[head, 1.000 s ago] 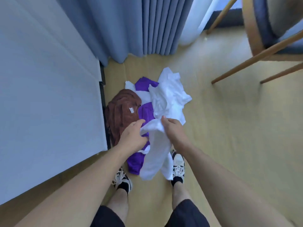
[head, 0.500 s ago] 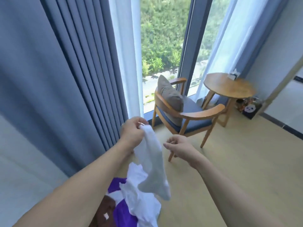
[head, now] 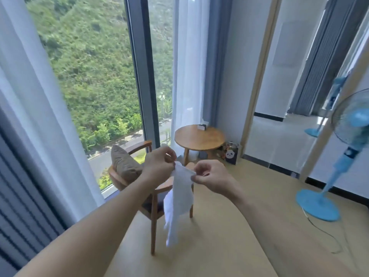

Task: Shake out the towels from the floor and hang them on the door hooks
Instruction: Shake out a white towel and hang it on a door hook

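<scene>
We pinch the top edge of the white towel with our left hand and right hand – both grips tight, close together – so it hangs down in the air above the floor, ready to shake.

Chair close ahead, fan right.

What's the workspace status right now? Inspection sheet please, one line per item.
Surface: light wood floor.
Job's things: white towel held up, hanging bunched; no door hooks in view.
Clutter: panda-print bag on floor by round wooden table.
Grippers: left hand and right hand each pinch the towel's top edge.
Cables: thin cord trails from blue pedestal fan.
Surroundings: wooden armchair with cushion, window, curtains.
</scene>
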